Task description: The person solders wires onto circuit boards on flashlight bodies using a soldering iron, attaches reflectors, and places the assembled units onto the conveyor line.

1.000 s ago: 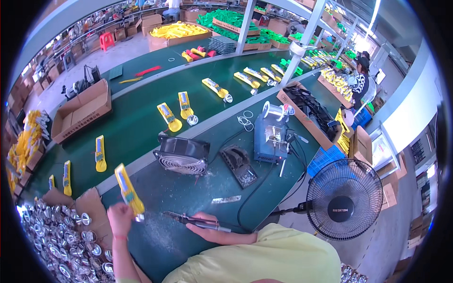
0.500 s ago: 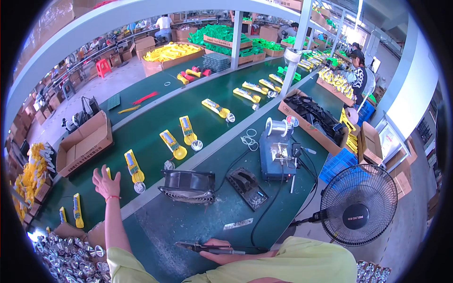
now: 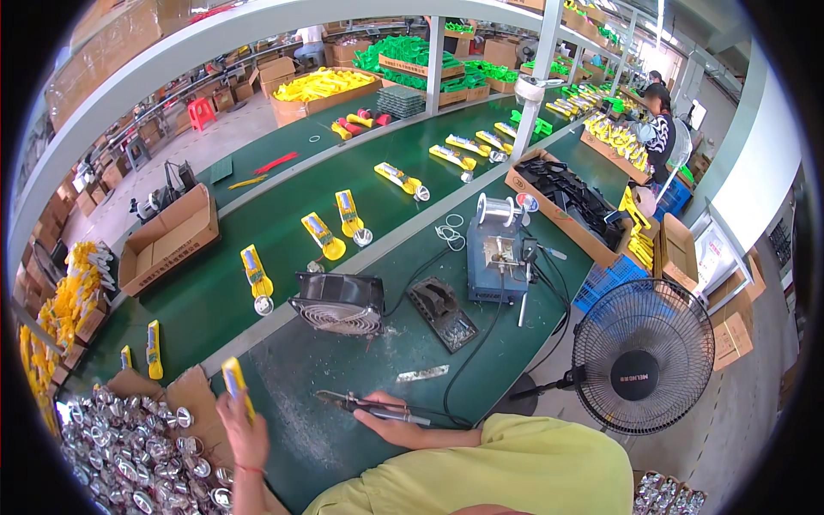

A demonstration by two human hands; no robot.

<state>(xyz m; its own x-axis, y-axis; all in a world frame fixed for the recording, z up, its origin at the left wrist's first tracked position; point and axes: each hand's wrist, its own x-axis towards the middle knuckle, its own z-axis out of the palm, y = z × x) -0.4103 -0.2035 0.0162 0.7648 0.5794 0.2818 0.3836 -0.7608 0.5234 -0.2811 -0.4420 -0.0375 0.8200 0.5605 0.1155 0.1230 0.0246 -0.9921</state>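
Note:
My left hand [image 3: 247, 436] is closed around a yellow flashlight body [image 3: 233, 378], held over the bench's left edge beside the conveyor belt. Low over the bench, my right hand [image 3: 386, 421] grips a corded soldering iron [image 3: 340, 398] with its dark front end pointing left; its exact tip is hard to make out. A metal strip [image 3: 423, 374] lies just beyond that hand. Farther off are a black iron stand [image 3: 442, 313] and a blue soldering machine [image 3: 493, 273] with a solder spool [image 3: 498, 210]. Several yellow flashlight bodies with silver reflectors [image 3: 263, 305] lie along the green belt [image 3: 193, 330].
A square black fan [image 3: 339, 305] stands on the bench. Silver reflectors [image 3: 129, 446] fill a box at lower left. An open carton [image 3: 172, 245] sits across the belt. Black parts [image 3: 566, 202] fill a box beside the soldering machine. A round fan [image 3: 635, 373] stands at right.
My left hand has come back from the belt toward me, with a yellow flashlight body now in it. My right hand still holds the soldering iron; the whole view has shifted slightly.

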